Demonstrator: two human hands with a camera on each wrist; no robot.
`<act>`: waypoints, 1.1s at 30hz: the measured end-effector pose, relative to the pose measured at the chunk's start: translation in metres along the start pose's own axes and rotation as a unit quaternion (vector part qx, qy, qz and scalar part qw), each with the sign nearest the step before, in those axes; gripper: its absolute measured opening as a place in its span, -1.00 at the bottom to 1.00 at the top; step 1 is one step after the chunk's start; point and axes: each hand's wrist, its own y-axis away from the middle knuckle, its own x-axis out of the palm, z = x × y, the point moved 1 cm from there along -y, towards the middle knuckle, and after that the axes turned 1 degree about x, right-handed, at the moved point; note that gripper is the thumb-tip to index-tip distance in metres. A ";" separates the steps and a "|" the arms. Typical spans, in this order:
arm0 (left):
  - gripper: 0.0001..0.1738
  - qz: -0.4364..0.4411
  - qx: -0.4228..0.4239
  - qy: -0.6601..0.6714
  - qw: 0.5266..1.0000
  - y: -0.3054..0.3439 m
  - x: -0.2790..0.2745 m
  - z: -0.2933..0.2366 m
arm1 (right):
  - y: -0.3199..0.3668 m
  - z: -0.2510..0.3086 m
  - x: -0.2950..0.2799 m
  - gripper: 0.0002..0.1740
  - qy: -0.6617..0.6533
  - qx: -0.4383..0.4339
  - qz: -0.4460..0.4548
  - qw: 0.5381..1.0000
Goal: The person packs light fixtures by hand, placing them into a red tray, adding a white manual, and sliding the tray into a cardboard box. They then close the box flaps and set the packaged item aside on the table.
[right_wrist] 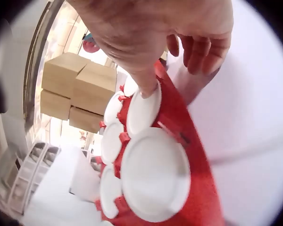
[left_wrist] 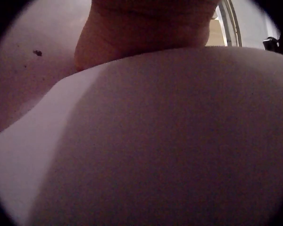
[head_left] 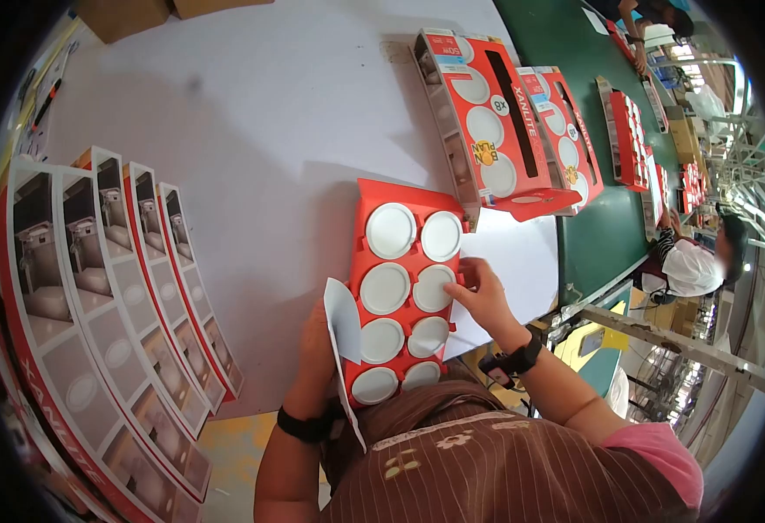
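A red cardboard insert point(head_left: 407, 271) holds two columns of round white discs, seen near the apron in the head view. My right hand point(head_left: 484, 299) is at its right edge, thumb on a disc point(head_left: 434, 288); in the right wrist view the right hand point(right_wrist: 155, 37) has its thumb on a disc point(right_wrist: 144, 109), the other fingers bent beyond the red edge. My left hand point(head_left: 315, 349) is behind a white-backed flap point(head_left: 342, 322) at the insert's left side, its fingers mostly hidden. In the left wrist view a pale panel point(left_wrist: 170, 136) covers the lower part of the hand point(left_wrist: 146, 28).
Printed flattened boxes point(head_left: 121, 305) stand in a row at the left. Two red printed boxes point(head_left: 487, 122) lie at the upper right, beside a green surface point(head_left: 605, 227). Brown cartons point(head_left: 125, 17) are at the top left. People point(head_left: 694, 261) work farther right.
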 end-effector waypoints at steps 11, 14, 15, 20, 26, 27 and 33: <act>-0.42 0.034 0.056 -0.162 0.985 -0.001 -0.007 0.000 | -0.004 0.013 0.013 -0.44 0.095 0.038 0.039 0.994; -0.43 0.033 0.049 -0.132 0.989 -0.003 -0.007 0.004 | -0.003 0.021 0.008 -0.46 0.110 0.040 0.051 0.992; -0.44 0.023 0.050 -0.122 0.991 -0.004 -0.009 0.005 | -0.002 0.023 0.007 -0.48 0.110 0.040 0.055 0.992; -0.47 0.030 0.106 -0.207 0.972 -0.005 -0.009 0.002 | -0.010 -0.006 0.006 -0.54 -0.077 0.079 0.102 0.989; -0.50 -0.030 0.006 -0.170 0.985 -0.005 -0.009 0.009 | -0.005 0.001 0.014 -0.54 0.004 0.044 0.056 0.997; -0.49 -0.033 -0.014 -0.180 0.983 -0.002 0.000 0.001 | -0.004 0.004 0.014 -0.54 0.042 0.038 0.050 0.997; -0.52 -0.003 0.012 -0.188 0.982 0.006 0.006 -0.009 | -0.018 0.004 0.015 -0.41 -0.077 -0.005 0.029 0.997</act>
